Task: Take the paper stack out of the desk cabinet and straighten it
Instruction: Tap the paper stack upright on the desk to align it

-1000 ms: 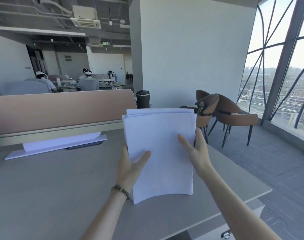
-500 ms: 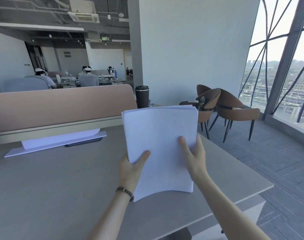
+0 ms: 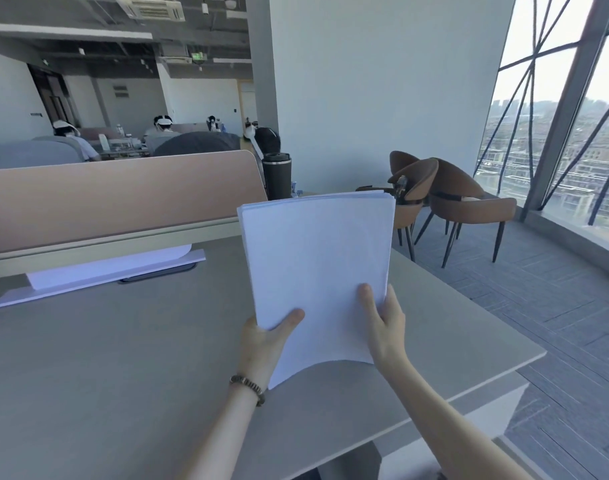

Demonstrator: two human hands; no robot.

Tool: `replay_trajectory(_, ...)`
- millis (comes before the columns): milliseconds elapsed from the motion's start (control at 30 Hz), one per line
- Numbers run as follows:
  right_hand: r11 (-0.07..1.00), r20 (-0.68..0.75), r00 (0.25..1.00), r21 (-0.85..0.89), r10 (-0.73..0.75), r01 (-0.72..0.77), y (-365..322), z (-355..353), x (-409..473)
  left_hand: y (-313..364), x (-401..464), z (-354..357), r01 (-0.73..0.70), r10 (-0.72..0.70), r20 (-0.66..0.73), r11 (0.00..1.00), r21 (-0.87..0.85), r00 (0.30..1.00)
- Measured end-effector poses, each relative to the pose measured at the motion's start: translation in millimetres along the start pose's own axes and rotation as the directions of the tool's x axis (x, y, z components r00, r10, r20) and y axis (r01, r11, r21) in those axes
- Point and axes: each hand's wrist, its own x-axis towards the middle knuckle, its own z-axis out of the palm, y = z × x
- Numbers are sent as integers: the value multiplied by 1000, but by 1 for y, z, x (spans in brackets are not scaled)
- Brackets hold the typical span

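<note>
A white paper stack (image 3: 316,265) stands upright above the grey desk (image 3: 105,358), its lower edge bowed and lifted off the desktop. My left hand (image 3: 266,344) grips the stack's lower left side, thumb across the front sheet. My right hand (image 3: 382,323) grips the lower right side, thumb on the front, fingers behind. The top edges of the sheets lie nearly flush, with only a thin fan showing at the top right corner. The desk cabinet is out of view.
A tan divider panel (image 3: 116,199) runs along the desk's far edge, with a white sheet and a dark flat device (image 3: 98,271) lying below it. A black tumbler (image 3: 277,174) stands behind the divider's end. Brown chairs (image 3: 445,206) stand right of the desk. People sit at far desks.
The sheets' top edges have drawn together from a visible offset into a nearly even edge. Both hands have stayed on the lower sides of the stack, which has dropped slightly.
</note>
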Motion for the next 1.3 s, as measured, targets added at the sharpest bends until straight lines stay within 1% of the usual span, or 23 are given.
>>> replay_trajectory(100,1000,10,1000,2,3,-3,9,-1,1,-4,4,3,-16,17,-36,1000,23,999)
replay_trajectory(200,998,32,998,-44,48,-47,23,-4,-2,-8,10,5,-25,27,-58,999,40,998)
replay_trajectory(367,992,23,995,-82,102,-100,30,-4,9,-6,19,11,-61,66,-48,991,116,997)
replay_trajectory(533,971,12,993,-208,120,-115,34,-23,30,-9,35,32,6,-4,-10,984,179,1000)
replay_trajectory(633,954,-5,992,-276,124,-120,37,-37,48,-11,39,54,28,-22,-30,978,206,999)
replay_trajectory(733,919,-19,990,-370,139,-136,40,-50,72,-19,46,80,61,-61,-9,965,254,998)
replay_trajectory(800,885,-11,983,-433,185,-172,44,-57,93,-27,51,98,87,-94,11,954,286,995)
replay_trajectory(900,803,-7,969,-558,245,-207,54,-65,124,-36,62,118,166,-190,22,902,398,982)
replay_trajectory(967,764,10,962,-609,273,-210,62,-67,141,-40,72,127,210,-243,15,868,449,970)
replay_trajectory(1067,728,36,950,-652,311,-214,76,-68,166,-43,91,138,200,-261,47,831,519,964)
replay_trajectory(1167,683,36,949,-702,314,-200,88,-69,189,-49,109,149,128,-223,77,774,620,972)
replay_trajectory(1300,611,24,958,-775,286,-163,100,-66,215,-66,123,164,-17,-56,70,642,767,996)
